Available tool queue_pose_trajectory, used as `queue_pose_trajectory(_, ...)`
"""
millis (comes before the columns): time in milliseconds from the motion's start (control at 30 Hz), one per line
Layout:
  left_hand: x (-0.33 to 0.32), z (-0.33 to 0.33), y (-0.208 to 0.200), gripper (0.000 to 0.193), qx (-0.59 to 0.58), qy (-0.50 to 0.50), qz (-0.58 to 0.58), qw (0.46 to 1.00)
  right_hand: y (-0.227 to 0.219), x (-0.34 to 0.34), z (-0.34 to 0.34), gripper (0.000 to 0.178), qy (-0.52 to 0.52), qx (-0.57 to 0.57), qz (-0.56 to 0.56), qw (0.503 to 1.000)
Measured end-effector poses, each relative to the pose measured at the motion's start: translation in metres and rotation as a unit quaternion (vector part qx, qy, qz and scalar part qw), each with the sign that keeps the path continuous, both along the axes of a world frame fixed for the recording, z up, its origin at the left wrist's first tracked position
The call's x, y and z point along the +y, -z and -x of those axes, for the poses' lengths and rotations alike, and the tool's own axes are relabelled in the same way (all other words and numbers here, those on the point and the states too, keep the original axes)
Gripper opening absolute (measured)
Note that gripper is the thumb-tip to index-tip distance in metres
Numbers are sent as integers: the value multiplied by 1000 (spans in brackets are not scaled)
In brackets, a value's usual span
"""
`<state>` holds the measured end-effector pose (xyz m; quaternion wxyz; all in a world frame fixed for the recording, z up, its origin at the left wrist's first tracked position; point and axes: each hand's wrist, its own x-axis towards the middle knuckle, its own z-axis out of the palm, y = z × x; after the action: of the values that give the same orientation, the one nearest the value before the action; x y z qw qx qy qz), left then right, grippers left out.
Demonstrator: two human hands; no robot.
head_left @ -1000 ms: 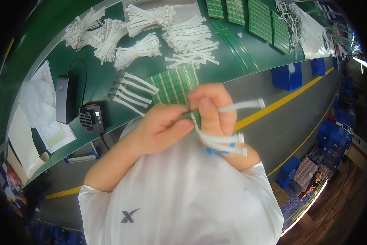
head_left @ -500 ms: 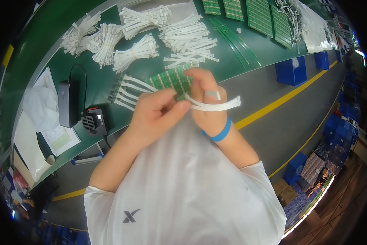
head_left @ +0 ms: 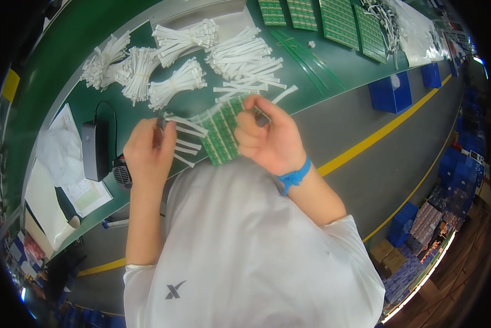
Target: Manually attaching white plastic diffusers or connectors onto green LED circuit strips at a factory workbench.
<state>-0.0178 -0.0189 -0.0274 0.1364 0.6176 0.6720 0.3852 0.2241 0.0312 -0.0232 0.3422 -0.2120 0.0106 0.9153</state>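
Parted since a moment ago, now working separately: left hand [head_left: 148, 148] (centre-left) bunched near white flat cables [head_left: 196, 129], right hand [head_left: 272, 139] (mid-frame) half-curled at green circuit-board panel [head_left: 222, 131], either grip's contents unclear.

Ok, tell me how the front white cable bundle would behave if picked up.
The bundle is gathered mid-length, so it would probably lift as one. Its ends splay free, so they may flop. The strips look thin, so it's likely light.
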Motion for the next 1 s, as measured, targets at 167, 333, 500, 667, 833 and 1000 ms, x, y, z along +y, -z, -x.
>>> queue_pose_trajectory(167,4,7,13,20,89,-30,-19,995,5,2,1,30,-29,58,13,998)
queue_pose_trajectory(333,8,6,15,25,140,-1,-52,989,-3,3,8,30,-70,-54,-59,994)
queue_pose_trajectory(500,-3,-8,-5,36,77,141,-132,978,-11,4,19,30,-170,-197,-126,957)
queue_pose_trajectory(667,2,-31,-9,29,52,286,-106,951,-5,3,28,32,-225,-239,-137,934)
queue_pose_trajectory(833,2,-25,3,28,55,297,-113,947,-8,2,37,34,-231,-302,-159,911)
queue_pose_trajectory(1000,4,-24,2,29,48,271,-109,955,-6,4,43,40,-202,-307,-176,913)
